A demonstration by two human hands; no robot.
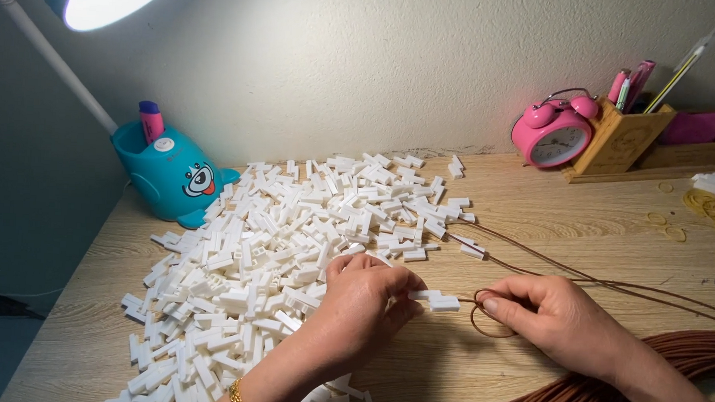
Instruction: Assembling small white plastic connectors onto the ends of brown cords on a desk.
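Carefully, just below the frame's centre, I keep my left hand (365, 294) pinched on the white plastic clip (436, 300) and hold it level above the counter (534, 209), while my right hand (549, 314), pinching the brown cord (494, 299), feeds its looped end straight toward the clip.

Two bare hands are showing in the near part of the view, the left hand (365, 302) and the right hand (557, 318) — neither is wearing a glove or a ring that can be made out. Both forearms are showing bare, with no sleeve reaching them. A gold beaded bracelet (237, 396) is circling the left wrist — the right wrist is wearing nothing.
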